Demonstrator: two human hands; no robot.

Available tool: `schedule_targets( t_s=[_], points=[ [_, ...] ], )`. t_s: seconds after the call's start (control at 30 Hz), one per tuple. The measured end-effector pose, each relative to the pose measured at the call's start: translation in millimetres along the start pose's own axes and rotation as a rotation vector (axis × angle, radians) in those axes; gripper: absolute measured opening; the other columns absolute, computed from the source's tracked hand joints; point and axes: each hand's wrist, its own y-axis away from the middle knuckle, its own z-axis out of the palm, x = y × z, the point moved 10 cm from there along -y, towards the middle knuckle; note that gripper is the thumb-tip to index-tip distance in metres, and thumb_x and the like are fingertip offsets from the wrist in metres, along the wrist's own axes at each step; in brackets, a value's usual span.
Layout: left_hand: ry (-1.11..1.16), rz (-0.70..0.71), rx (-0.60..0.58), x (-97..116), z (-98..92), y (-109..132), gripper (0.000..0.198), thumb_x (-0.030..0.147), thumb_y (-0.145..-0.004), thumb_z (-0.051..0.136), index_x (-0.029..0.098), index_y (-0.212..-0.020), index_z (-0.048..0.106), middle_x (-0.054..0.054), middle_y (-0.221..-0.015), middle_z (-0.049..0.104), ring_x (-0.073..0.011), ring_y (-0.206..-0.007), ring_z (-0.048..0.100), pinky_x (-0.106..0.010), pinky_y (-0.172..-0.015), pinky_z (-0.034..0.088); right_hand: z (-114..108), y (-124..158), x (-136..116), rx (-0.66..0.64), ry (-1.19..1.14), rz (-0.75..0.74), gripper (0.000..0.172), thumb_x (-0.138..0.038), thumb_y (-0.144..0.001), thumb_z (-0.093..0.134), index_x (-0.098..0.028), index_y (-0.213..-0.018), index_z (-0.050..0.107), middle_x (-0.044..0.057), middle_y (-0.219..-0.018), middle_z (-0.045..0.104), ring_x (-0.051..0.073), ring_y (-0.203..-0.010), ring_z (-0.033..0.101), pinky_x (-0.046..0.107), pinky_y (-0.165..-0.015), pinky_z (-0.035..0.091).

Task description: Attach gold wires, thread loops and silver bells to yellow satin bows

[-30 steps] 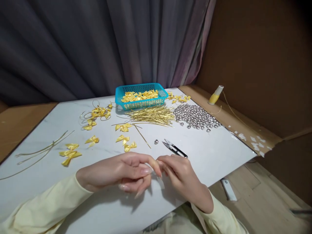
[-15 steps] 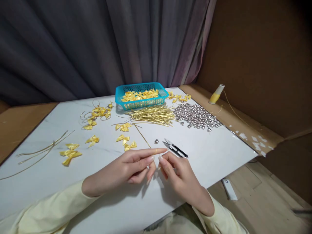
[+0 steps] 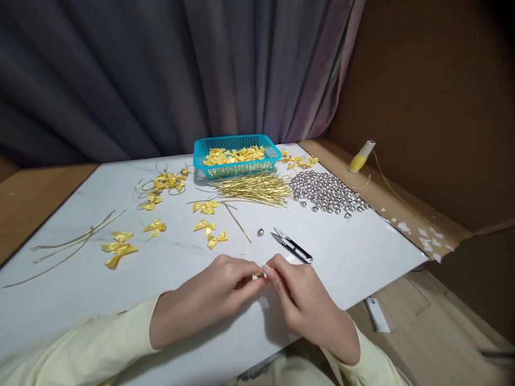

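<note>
My left hand [image 3: 213,292] and my right hand [image 3: 308,303] meet fingertip to fingertip above the white tabletop. Both are closed in a pinch on a thin yellowish cord [image 3: 258,274], of which only a short bit shows between the fingers. Just beyond the fingers lie black-handled thread snips [image 3: 293,246], blades toward the upper left, with a single silver bead [image 3: 260,232] beside the tips. Yellow satin bows [image 3: 217,239] rest a little farther out to the left. A straight gold cord piece [image 3: 238,222] slants between the bows and the bead.
At the back stands a blue basket [image 3: 201,166] of yellow bows, with a heap of gold cords [image 3: 253,188] before it. Silver beads [image 3: 325,190] are piled to the right. Finished-looking bow loops [image 3: 169,182] and loose cords [image 3: 76,241] lie left. A yellow thread spool [image 3: 359,160] stands on cardboard.
My left index finger, stretched out before with cord around it, has bent into a pinch. Both hands have come together and sit slightly lower in view.
</note>
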Motion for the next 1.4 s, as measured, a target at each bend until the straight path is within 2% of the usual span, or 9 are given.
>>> schedule_targets(
  t_s=[0.13,0.3,0.4,0.5,0.73,0.9,1.13,1.3,1.4],
  points=[
    [0.089,-0.043,-0.002,-4,-5.0,-1,0.036,0.030,-0.091,0.038,0.016,-0.060,0.049,0.005,-0.052,0.045,-0.0065,-0.047,0.042,-0.019,-0.049,0.028,-11,-3,14,0.076,-0.181,0.078,0.020,-0.029,-0.094,0.031,-0.020,-0.089,0.048,-0.002,-0.068,0.051,0.011,-0.058,0.046,0.022,-0.056,0.034],
    [0.333,-0.085,-0.026,-2,-11.0,-3,0.037,0.031,-0.091,0.039,0.016,-0.059,0.050,0.005,-0.053,0.048,-0.0058,-0.049,0.044,-0.017,-0.051,0.032,4,-8,15,-0.106,-0.460,0.093,0.030,-0.035,-0.087,0.050,-0.022,-0.114,0.051,0.004,-0.102,0.060,0.014,-0.081,0.056,0.022,-0.064,0.043],
    [0.431,-0.088,-0.028,0,-13.3,-4,0.038,0.032,-0.092,0.039,0.016,-0.059,0.048,0.006,-0.055,0.048,-0.0058,-0.051,0.044,-0.017,-0.053,0.033,8,-9,11,-0.129,-0.506,0.088,0.028,-0.031,-0.087,0.051,-0.022,-0.113,0.055,0.002,-0.092,0.063,0.014,-0.077,0.058,0.024,-0.064,0.044],
    [0.496,-0.103,-0.047,2,-12.1,-4,0.037,0.032,-0.093,0.036,0.016,-0.061,0.048,0.006,-0.059,0.048,-0.0060,-0.055,0.044,-0.017,-0.055,0.033,3,-10,14,-0.051,-0.512,0.101,0.022,-0.028,-0.087,0.050,-0.021,-0.106,0.060,0.001,-0.081,0.063,0.011,-0.063,0.056,0.024,-0.059,0.044],
    [0.579,-0.175,-0.059,-4,-11.8,-3,0.038,0.035,-0.092,0.037,0.016,-0.061,0.048,0.006,-0.059,0.045,-0.0063,-0.054,0.042,-0.017,-0.055,0.033,-4,-7,23,0.057,-0.607,0.149,0.014,-0.028,-0.082,0.058,-0.019,-0.094,0.058,0.000,-0.080,0.062,0.007,-0.051,0.052,0.021,-0.049,0.041],
    [0.615,-0.236,-0.131,-12,-4.7,-3,0.036,0.034,-0.089,0.045,0.014,-0.059,0.053,0.006,-0.051,0.045,-0.0060,-0.049,0.038,-0.018,-0.051,0.031,6,-6,20,-0.039,-0.765,0.162,0.029,-0.025,-0.077,0.064,-0.021,-0.101,0.050,-0.002,-0.078,0.057,0.008,-0.059,0.055,0.019,-0.051,0.040],
    [0.655,-0.263,-0.163,-13,-2.3,-3,0.028,0.034,-0.084,0.052,0.013,-0.067,0.060,0.006,-0.049,0.047,-0.0065,-0.046,0.036,-0.019,-0.046,0.027,16,-5,22,-0.106,-0.911,0.170,0.021,-0.027,-0.079,0.063,-0.020,-0.085,0.044,-0.003,-0.075,0.057,0.006,-0.054,0.052,0.020,-0.052,0.040],
    [0.734,-0.256,-0.165,-15,0.3,-4,0.033,0.040,-0.089,0.043,0.014,-0.074,0.057,0.006,-0.051,0.042,-0.0068,-0.046,0.033,-0.019,-0.046,0.027,16,-7,22,-0.103,-0.932,0.163,0.035,-0.032,-0.077,0.063,-0.023,-0.104,0.042,0.000,-0.085,0.058,0.008,-0.058,0.055,0.018,-0.046,0.039],
    [0.858,-0.241,-0.235,-14,10.9,-3,0.035,0.042,-0.091,0.038,0.015,-0.073,0.052,0.006,-0.053,0.040,-0.0065,-0.046,0.031,-0.019,-0.047,0.027,19,-8,22,-0.142,-0.954,0.177,0.027,-0.037,-0.081,0.057,-0.021,-0.099,0.044,0.001,-0.084,0.058,0.009,-0.059,0.056,0.017,-0.043,0.037]
  ],
)
